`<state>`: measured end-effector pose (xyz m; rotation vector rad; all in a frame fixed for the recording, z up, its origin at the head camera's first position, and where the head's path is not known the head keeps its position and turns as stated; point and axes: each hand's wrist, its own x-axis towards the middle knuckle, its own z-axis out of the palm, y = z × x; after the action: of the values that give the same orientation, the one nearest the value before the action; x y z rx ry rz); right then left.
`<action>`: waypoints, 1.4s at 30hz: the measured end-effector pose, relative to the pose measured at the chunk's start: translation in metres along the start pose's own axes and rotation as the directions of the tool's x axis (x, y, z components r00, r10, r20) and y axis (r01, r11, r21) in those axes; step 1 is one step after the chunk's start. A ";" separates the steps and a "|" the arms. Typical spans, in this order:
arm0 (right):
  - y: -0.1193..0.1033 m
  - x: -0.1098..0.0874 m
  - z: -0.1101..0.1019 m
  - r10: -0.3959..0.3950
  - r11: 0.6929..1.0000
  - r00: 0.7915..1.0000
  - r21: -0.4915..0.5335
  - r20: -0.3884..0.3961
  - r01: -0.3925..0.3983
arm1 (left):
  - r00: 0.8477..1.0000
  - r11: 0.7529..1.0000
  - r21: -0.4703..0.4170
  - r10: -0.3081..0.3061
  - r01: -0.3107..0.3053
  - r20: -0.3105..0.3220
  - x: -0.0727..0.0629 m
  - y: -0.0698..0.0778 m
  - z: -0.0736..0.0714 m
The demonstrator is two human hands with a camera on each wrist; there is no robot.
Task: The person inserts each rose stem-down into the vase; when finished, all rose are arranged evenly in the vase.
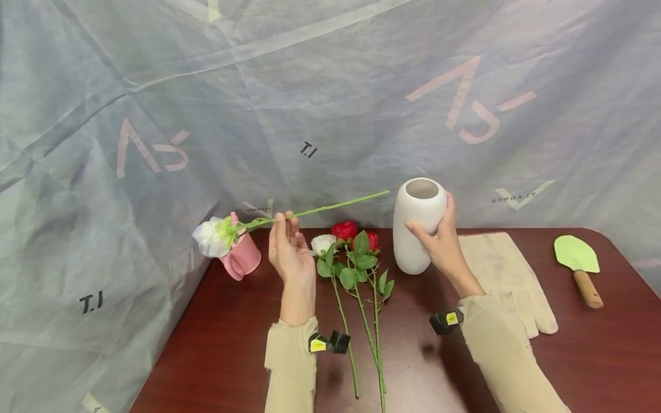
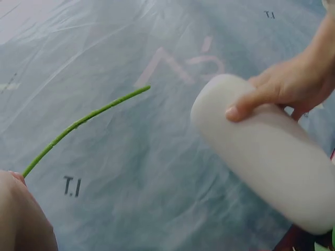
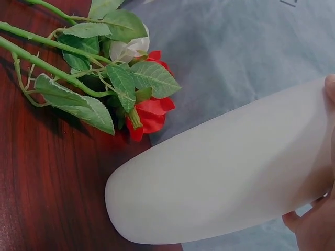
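Note:
My left hand [image 1: 293,252] pinches the green stem of an artificial white flower [image 1: 214,236] between thumb and fingers. The bloom points left, and the bare stem end reaches right, towards the vase and short of it. In the left wrist view the stem [image 2: 78,123] shows with its free tip, while the bloom is out of that view. A white vase [image 1: 413,238] is gripped round its upper side by my right hand [image 1: 445,246], thumb in front. It is slightly tilted, with its mouth facing up; whether its base touches the table I cannot tell.
Between the hands lie a white rose [image 1: 323,244] and red roses [image 1: 344,230] with long leafy stems. A pink watering can [image 1: 245,255] stands at the left behind the flower. Cream gloves [image 1: 508,264] and a green trowel [image 1: 577,255] lie right on the dark table [image 1: 222,344].

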<state>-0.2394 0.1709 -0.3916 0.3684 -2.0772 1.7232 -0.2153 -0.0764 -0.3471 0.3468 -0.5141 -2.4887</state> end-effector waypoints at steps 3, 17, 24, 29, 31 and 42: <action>0.000 0.000 0.001 0.005 1.000 1.000 0.003 0.000 -0.005 | 1.000 1.000 0.003 -0.018 0.017 0.013 0.000 -0.007 0.010; -0.004 -0.003 -0.001 0.047 0.999 0.999 -0.011 0.015 -0.047 | 0.999 0.997 0.065 0.043 -0.044 0.022 -0.010 -0.052 0.032; -0.003 -0.004 -0.001 0.047 0.999 0.999 -0.010 -0.002 -0.047 | 0.995 0.991 0.094 0.089 -0.092 0.036 -0.016 -0.070 0.042; -0.002 -0.004 0.001 0.041 0.999 0.999 0.005 0.002 -0.041 | 0.991 0.981 0.138 0.127 -0.133 0.052 -0.018 -0.078 0.047; -0.002 -0.004 0.002 0.035 0.999 0.999 0.005 0.000 -0.035 | 0.989 0.977 0.160 0.135 -0.144 0.062 -0.018 -0.081 0.048; -0.002 -0.006 0.009 0.025 1.000 1.000 0.006 0.006 -0.025 | 0.937 0.909 0.253 0.284 -0.330 0.204 -0.021 -0.096 0.059</action>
<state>-0.2350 0.1611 -0.3944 0.3513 -2.0893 1.7454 -0.2652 0.0255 -0.3334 0.1537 -0.9249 -2.1460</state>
